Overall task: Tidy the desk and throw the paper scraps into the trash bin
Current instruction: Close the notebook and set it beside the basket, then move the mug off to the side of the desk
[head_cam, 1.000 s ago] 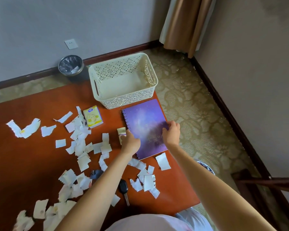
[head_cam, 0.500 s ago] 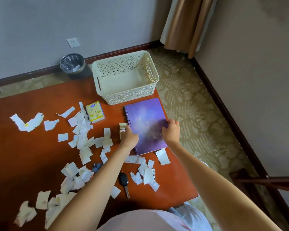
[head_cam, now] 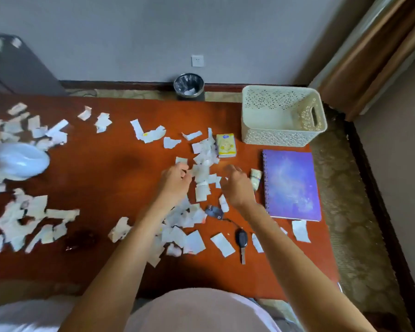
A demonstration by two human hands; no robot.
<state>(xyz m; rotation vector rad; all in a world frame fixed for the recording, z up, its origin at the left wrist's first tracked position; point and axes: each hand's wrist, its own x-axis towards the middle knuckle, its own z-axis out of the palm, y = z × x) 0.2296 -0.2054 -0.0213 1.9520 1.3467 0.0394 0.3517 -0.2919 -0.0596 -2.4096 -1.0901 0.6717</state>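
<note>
Whereas both hands gripped the purple notebook (head_cam: 291, 185) half a second ago, I now see them off it, over the paper scraps (head_cam: 203, 173) mid-desk (head_cam: 120, 164). Left hand (head_cam: 175, 182) curls its fingers on a scrap; right hand (head_cam: 237, 185) hangs loosely parted, empty. The trash bin (head_cam: 188, 85) stands beyond the far edge. Leftward objects are blurred.

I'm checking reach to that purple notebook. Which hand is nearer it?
Right. The right hand is over scraps just left of the purple notebook; the left hand is farther left.
</note>
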